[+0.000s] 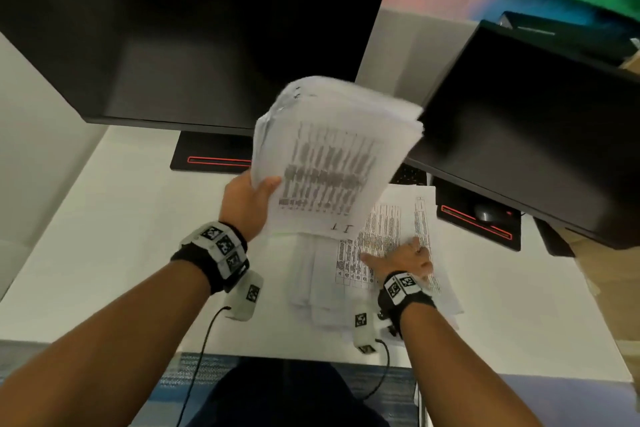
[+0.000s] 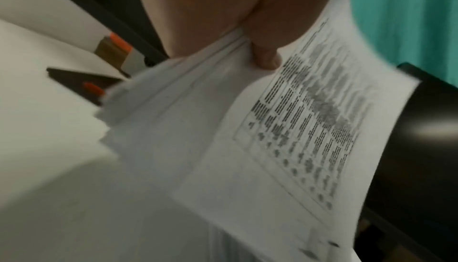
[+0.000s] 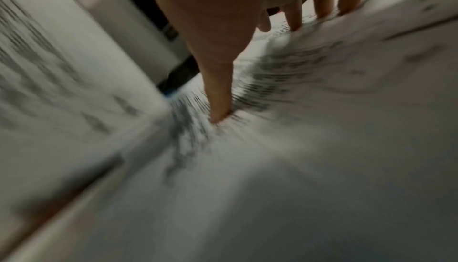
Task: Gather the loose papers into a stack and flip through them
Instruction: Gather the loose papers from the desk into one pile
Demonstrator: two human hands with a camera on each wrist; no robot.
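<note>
Head view: the left hand holds a thick stack of printed papers lifted clear of the white desk, thumb on top, likely so more sheets can be added. The right hand lies flat on the loose sheets there.

Left wrist view: its grip is pinched on the stack's edge.

Right wrist view: blurred; fingers spread wide, pressing paper, holding nothing.

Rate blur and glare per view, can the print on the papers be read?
Head view: mostly sharp, lifted white printed paper stack motion-smeared, table rows unreadable, black monitors glare-free. Left wrist view: soft, stack print illegible, glare spot on the dark surface at right. Right wrist view: heavy streaking; right hand fingers on the desk sheets, unreadable.
</note>
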